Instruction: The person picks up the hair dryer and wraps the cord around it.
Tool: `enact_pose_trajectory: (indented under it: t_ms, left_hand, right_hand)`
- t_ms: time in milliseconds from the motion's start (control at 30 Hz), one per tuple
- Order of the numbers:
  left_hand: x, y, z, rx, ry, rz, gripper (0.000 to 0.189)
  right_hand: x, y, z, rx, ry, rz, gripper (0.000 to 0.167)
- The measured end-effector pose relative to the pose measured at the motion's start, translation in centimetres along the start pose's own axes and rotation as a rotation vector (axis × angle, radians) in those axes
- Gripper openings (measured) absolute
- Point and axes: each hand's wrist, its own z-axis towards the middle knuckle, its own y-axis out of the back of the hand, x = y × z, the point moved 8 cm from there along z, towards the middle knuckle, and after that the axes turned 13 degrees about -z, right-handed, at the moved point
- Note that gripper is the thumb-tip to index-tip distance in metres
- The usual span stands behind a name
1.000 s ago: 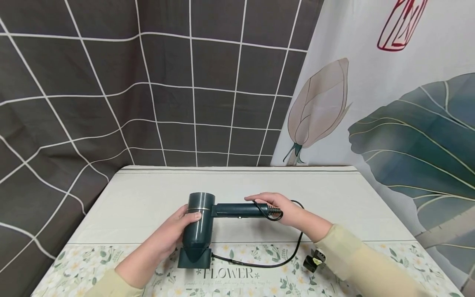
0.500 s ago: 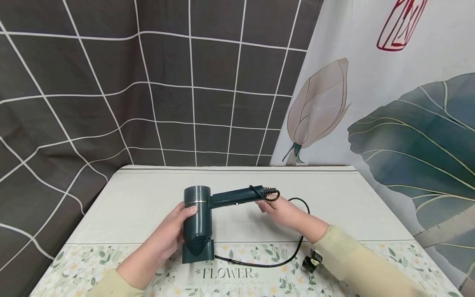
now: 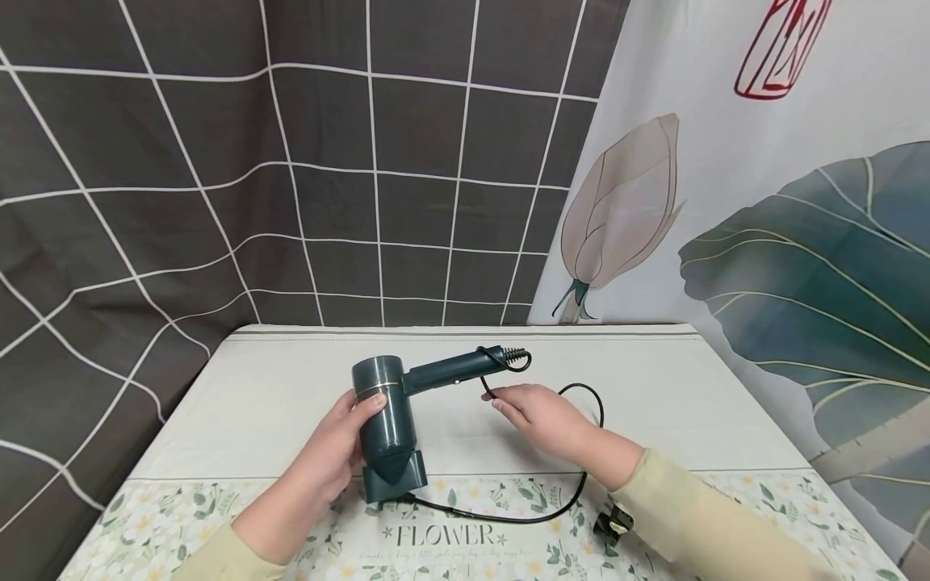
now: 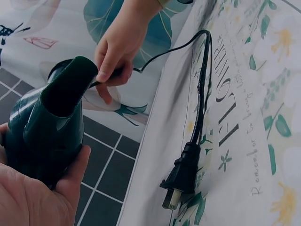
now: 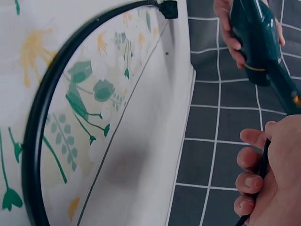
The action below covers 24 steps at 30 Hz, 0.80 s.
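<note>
My left hand (image 3: 336,445) grips the barrel of a dark green hair dryer (image 3: 390,420), thumb across its near side. The flat nozzle (image 3: 395,478) points toward me, and the handle (image 3: 452,371) tilts up to the right. A turn of black cord (image 3: 525,520) is wrapped about the handle's end. Below the handle, my right hand (image 3: 541,421) pinches the cord between thumb and fingers; the right wrist view shows the cord (image 5: 265,162) running through these curled fingers. In the left wrist view the two-pin plug (image 4: 184,172) lies over the cloth, near the nozzle in the head view.
A table with a white and floral cloth (image 3: 291,395) lies under the hands. Behind it hang a dark grid-patterned curtain (image 3: 421,210) and a white curtain with leaf prints (image 3: 814,307). A small black object (image 3: 613,524) sits by the right sleeve (image 3: 654,484).
The hair dryer's handle has swung upward from level, and its barrel has lifted slightly. My right hand has gone from beside the handle's end to below it, now drawing on the cord.
</note>
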Motion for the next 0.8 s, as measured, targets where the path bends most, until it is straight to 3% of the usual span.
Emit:
enact_pose_trajectory:
  t_ms: [300, 533, 800]
  left_hand:
    - [-0.3, 0.4, 0.3, -0.029, -0.049, 0.025, 0.082]
    - [-0.4, 0.9, 0.3, -0.065, -0.052, 0.099, 0.095]
    - [-0.8, 2.2, 0.8, -0.123, -0.070, 0.143, 0.094]
  right_hand:
    - [1.1, 0.7, -0.5, -0.100, 0.038, -0.093, 0.024]
    - [1.7, 0.7, -0.8, -0.090, 0.074, -0.111, 0.026]
    - [1.6, 1.6, -1.2, -0.117, 0.095, -0.100, 0.023]
